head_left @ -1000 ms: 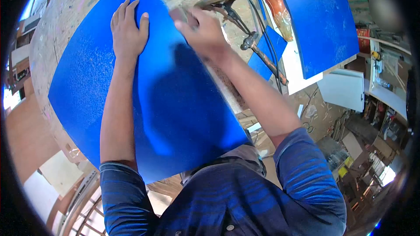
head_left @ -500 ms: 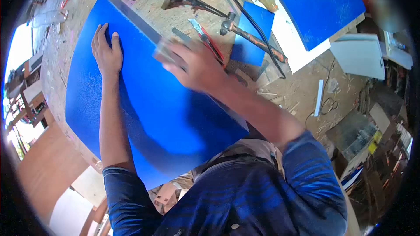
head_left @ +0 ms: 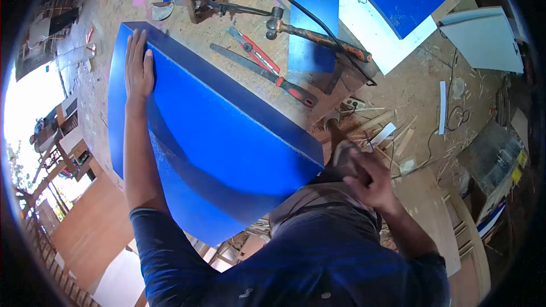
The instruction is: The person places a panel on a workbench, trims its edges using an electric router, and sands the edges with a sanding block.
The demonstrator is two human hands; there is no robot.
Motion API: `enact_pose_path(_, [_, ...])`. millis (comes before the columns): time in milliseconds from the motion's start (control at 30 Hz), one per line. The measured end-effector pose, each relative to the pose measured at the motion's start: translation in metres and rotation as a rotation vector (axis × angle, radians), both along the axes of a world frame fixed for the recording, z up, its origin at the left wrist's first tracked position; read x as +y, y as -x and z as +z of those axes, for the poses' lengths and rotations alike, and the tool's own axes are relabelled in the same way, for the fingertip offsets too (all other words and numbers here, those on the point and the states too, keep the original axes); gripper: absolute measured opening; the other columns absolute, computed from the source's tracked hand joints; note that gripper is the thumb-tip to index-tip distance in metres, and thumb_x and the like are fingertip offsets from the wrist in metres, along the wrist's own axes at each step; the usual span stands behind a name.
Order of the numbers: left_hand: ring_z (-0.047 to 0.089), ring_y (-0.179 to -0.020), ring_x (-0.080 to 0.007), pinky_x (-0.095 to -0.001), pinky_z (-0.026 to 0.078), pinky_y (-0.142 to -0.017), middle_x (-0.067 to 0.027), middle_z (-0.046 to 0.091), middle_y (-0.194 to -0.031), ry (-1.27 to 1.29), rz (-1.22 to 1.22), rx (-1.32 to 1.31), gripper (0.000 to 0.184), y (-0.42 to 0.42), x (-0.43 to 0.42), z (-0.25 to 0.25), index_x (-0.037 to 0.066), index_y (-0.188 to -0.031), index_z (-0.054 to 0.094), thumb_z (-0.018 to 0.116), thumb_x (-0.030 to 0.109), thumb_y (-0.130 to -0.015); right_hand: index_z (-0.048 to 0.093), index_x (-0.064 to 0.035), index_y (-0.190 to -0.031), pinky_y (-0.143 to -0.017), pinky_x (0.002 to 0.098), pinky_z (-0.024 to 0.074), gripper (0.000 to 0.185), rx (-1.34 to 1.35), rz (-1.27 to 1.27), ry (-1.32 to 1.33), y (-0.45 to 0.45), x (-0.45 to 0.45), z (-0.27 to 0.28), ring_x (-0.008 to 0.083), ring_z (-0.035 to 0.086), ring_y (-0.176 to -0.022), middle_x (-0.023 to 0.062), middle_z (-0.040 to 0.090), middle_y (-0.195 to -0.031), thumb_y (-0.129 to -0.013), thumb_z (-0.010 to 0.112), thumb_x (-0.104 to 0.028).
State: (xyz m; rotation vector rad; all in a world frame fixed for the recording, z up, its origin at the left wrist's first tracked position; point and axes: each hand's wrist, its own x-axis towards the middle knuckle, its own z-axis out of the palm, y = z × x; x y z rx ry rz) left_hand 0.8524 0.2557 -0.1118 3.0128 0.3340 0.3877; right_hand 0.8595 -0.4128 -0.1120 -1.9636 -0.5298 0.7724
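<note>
A large blue panelled box (head_left: 227, 148) fills the middle of the head view, its long far edge running from upper left to lower right. My left hand (head_left: 138, 74) lies flat on its upper left part, fingers straight and pointing at the far edge. Past the near right corner, off the blue surface, is my right hand (head_left: 372, 182). It is closed around a small greyish block (head_left: 344, 159), blurred by motion, so its exact kind is unclear.
On the worktable beyond lie a file (head_left: 250, 62) with a red-black handle, a red utility knife (head_left: 259, 54), a hammer (head_left: 318, 37) and a black cable (head_left: 318, 23). A blue sheet (head_left: 313, 57) is under the hammer. Wood offcuts (head_left: 392, 136) litter the floor at right.
My right hand, with the block, has moved from the box's far edge down and right, past its near corner. My left hand stays flat on the box. The view has shifted.
</note>
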Motion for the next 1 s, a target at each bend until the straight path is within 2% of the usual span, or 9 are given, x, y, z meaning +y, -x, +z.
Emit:
enact_pose_path(167, [0.073,-0.123,-0.0395,-0.0545,0.048,-0.123,-0.0147,0.081,-0.112,0.030,-0.269,0.201,0.027,-0.007,-0.062,0.010,0.005,-0.103,0.079,0.065,0.027,-0.108,0.068,-0.0030,-0.154,-0.077,0.0353,0.0523,0.069,0.029,-0.205,0.123,-0.009,-0.024,-0.006,0.0200,0.061,-0.083,0.0104,0.071,-0.108,-0.089,0.090,-0.010])
enact_pose_path(233, [0.074,-0.100,-0.0396,-0.0532,0.059,-0.102,-0.0139,0.079,-0.102,0.158,-0.350,0.225,0.022,0.008,-0.142,0.018,0.009,-0.094,0.076,0.070,0.028,-0.103,0.064,0.0030,-0.154,-0.092,0.0357,0.0549,0.065,-0.002,-0.210,0.089,-0.017,-0.026,-0.012,0.0217,0.069,-0.103,0.0154,0.072,-0.121,-0.096,0.087,-0.015])
enact_pose_path(300, [0.075,-0.104,-0.0362,-0.0506,0.058,-0.102,-0.0129,0.079,-0.110,0.252,-0.535,0.182,0.021,0.041,-0.231,0.005,0.010,-0.108,0.079,0.071,0.029,-0.100,0.062,0.0058,-0.155,-0.102,0.0370,0.0561,0.063,0.013,-0.228,0.098,-0.020,-0.030,-0.016,0.0240,0.073,-0.115,0.0192,0.073,-0.129,-0.101,0.083,-0.018])
enact_pose_path(367, [0.074,-0.116,-0.0330,-0.0496,0.057,-0.108,-0.0115,0.078,-0.118,0.333,-0.645,0.463,0.027,0.059,-0.322,0.019,0.012,-0.120,0.078,0.070,0.028,-0.101,0.062,0.0049,-0.156,-0.103,0.0378,0.0564,0.062,-0.014,-0.246,0.063,-0.021,-0.027,-0.020,0.0245,0.073,-0.117,0.0191,0.074,-0.130,-0.101,0.083,-0.018])
enact_pose_path(433, [0.075,-0.115,-0.0320,-0.0511,0.058,-0.107,-0.0117,0.079,-0.123,0.400,-0.802,0.207,0.028,0.074,-0.363,0.017,0.011,-0.123,0.077,0.069,0.027,-0.101,0.063,0.0022,-0.156,-0.101,0.0389,0.0567,0.063,-0.072,-0.257,0.022,-0.027,-0.022,-0.020,0.0264,0.073,-0.114,0.0191,0.074,-0.128,-0.100,0.084,-0.017])
enact_pose_path(600, [0.077,-0.107,-0.0344,-0.0509,0.062,-0.100,-0.0134,0.081,-0.111,0.408,-0.606,0.186,0.018,0.047,-0.244,0.009,0.008,-0.107,0.079,0.072,0.020,-0.096,0.065,-0.0008,-0.155,-0.099,0.0411,0.0572,0.064,-0.075,-0.247,-0.033,-0.029,-0.010,-0.014,0.0302,0.074,-0.115,0.0211,0.075,-0.130,-0.098,0.087,-0.018])
enact_pose_path(700, [0.077,-0.104,-0.0350,-0.0484,0.062,-0.097,-0.0120,0.081,-0.105,0.138,-0.510,0.084,0.012,0.023,-0.185,0.022,0.008,-0.099,0.079,0.072,0.017,-0.094,0.065,0.0005,-0.155,-0.101,0.0411,0.0573,0.064,-0.086,-0.221,-0.003,-0.029,-0.008,-0.010,0.0310,0.074,-0.119,0.0222,0.074,-0.135,-0.098,0.087,-0.019])
enact_pose_path(800, [0.076,-0.103,-0.0340,-0.0471,0.062,-0.095,-0.0110,0.080,-0.104,0.225,-0.524,0.108,0.012,0.033,-0.204,0.018,0.008,-0.100,0.078,0.074,0.016,-0.092,0.066,-0.0008,-0.156,-0.091,0.0372,0.0558,0.064,-0.124,-0.261,-0.074,-0.026,-0.008,-0.019,0.0245,0.070,-0.103,0.0165,0.074,-0.122,-0.098,0.087,-0.019])
enact_pose_path(1000, [0.077,-0.108,-0.0305,-0.0463,0.062,-0.105,-0.0073,0.080,-0.116,0.465,-0.686,0.153,0.027,0.085,-0.378,0.012,0.009,-0.113,0.082,0.078,0.020,-0.088,0.067,-0.0039,-0.156,-0.073,0.0310,0.0420,0.065,0.062,-0.281,0.030,-0.028,-0.004,-0.009,0.0146,0.045,-0.080,0.0030,0.060,-0.098,-0.096,0.088,-0.018])
